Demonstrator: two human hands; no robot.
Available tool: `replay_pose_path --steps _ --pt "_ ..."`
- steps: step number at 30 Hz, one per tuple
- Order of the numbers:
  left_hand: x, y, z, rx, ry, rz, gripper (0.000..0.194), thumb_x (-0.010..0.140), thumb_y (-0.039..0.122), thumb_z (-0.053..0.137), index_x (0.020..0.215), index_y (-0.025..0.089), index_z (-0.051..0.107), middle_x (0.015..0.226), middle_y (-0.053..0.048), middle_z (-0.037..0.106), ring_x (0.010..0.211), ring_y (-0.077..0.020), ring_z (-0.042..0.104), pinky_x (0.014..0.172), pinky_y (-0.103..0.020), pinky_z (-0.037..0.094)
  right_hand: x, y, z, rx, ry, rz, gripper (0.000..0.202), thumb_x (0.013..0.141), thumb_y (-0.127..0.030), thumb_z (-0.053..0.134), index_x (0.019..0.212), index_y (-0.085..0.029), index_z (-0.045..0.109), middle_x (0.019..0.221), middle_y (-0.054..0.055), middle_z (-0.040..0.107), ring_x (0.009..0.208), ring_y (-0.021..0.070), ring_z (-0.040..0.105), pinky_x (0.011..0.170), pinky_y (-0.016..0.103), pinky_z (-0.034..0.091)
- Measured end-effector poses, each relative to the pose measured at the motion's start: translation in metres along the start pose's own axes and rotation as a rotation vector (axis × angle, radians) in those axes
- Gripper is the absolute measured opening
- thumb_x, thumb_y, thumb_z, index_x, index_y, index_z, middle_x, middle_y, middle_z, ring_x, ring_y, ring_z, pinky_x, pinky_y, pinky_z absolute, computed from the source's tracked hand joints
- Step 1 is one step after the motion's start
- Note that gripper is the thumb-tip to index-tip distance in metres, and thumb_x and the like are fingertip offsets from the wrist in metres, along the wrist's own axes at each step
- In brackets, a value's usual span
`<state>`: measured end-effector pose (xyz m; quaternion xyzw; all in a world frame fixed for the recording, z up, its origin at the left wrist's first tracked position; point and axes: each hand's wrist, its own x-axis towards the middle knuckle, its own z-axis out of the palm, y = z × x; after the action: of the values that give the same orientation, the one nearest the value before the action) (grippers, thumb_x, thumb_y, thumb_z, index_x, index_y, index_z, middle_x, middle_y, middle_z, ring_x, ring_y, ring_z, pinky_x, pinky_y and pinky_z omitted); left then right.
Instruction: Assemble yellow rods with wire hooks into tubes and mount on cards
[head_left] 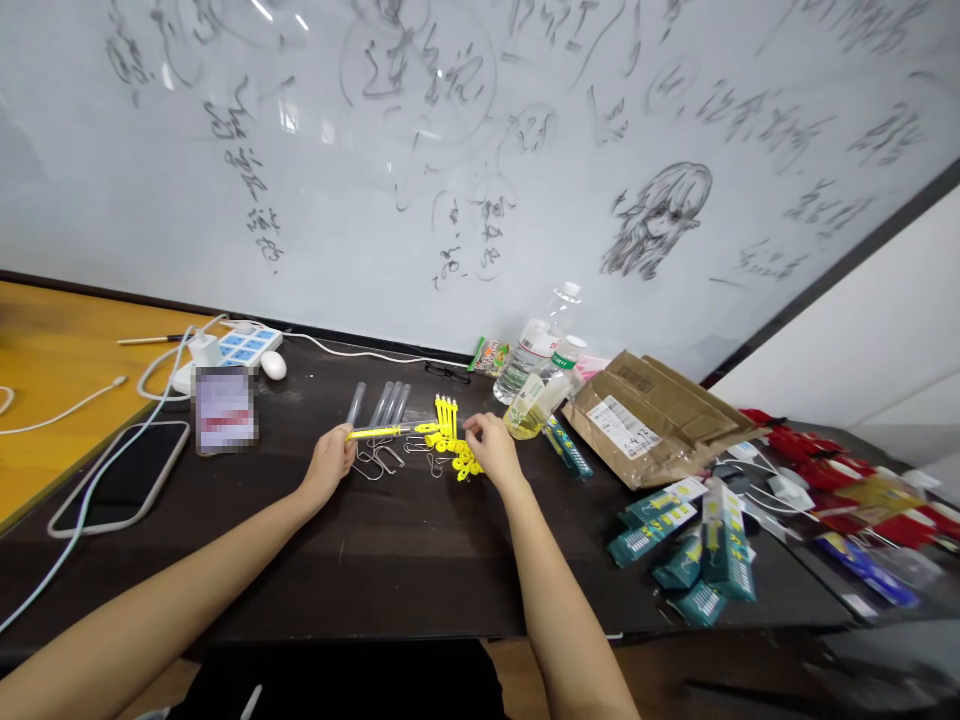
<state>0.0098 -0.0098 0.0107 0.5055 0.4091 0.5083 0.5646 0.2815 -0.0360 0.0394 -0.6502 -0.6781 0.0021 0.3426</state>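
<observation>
A thin yellow stick-like piece (382, 431) is pinched at its left end by my left hand (330, 462). It lies level above the dark table, its right end near several yellow rods (445, 415). My right hand (491, 448) has its fingers closed just right of those rods, at the end of a clear piece too small to make out. Below the rods is a pile of small yellow parts (465, 460). Several clear tubes (391, 402) lie behind my left hand. Bent metal hooks (381, 460) rest on the table between my hands.
Bottles (529, 360), a cardboard package (652, 420) and green boxes (724, 545) are at the right. A phone (124, 475), a power strip (244, 350) and cables are at the left. A whiteboard (300, 200) stands behind the table.
</observation>
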Motion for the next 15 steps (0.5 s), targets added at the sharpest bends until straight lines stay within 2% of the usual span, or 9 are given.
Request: replay_pose_path --steps 3,5,10,15 --pt "0.000 0.000 0.000 0.002 -0.002 0.007 0.029 0.078 0.033 0.040 0.055 0.022 0.027 0.042 0.009 0.023 0.033 -0.0053 0.018 0.032 -0.017 0.013 -0.005 0.000 0.007 -0.227 -0.137 -0.072 0.014 0.074 -0.014 0.054 0.082 -0.021 0.062 0.085 0.005 0.056 0.084 0.0210 0.049 0.075 0.031 0.037" --pt "0.000 0.001 0.001 0.001 -0.006 0.011 0.028 0.078 0.033 0.040 0.055 0.022 0.028 0.043 0.009 0.023 0.033 -0.0054 0.018 0.032 -0.017 0.014 -0.007 -0.001 0.012 -0.305 -0.181 -0.104 0.014 0.075 -0.015 0.056 0.085 -0.022 0.063 0.089 0.007 0.057 0.087 0.0222 0.049 0.075 0.031 0.036" --pt "-0.001 0.000 0.001 0.020 -0.011 0.005 0.031 0.079 0.034 0.038 0.053 0.022 0.027 0.041 0.009 0.022 0.033 -0.0055 0.018 0.032 -0.017 0.015 -0.008 -0.002 0.023 -0.402 -0.186 -0.120 0.013 0.078 -0.018 0.057 0.089 -0.022 0.062 0.092 0.008 0.058 0.090 0.0248 0.048 0.073 0.033 0.035" --pt "0.001 -0.001 0.000 0.016 -0.012 -0.005 0.031 0.080 0.034 0.038 0.054 0.022 0.027 0.043 0.009 0.023 0.033 -0.0051 0.018 0.032 -0.017 0.014 -0.008 -0.001 0.025 -0.356 -0.152 -0.110 0.006 0.078 -0.019 0.059 0.084 -0.021 0.060 0.091 0.009 0.058 0.089 0.0244 0.048 0.076 0.035 0.036"
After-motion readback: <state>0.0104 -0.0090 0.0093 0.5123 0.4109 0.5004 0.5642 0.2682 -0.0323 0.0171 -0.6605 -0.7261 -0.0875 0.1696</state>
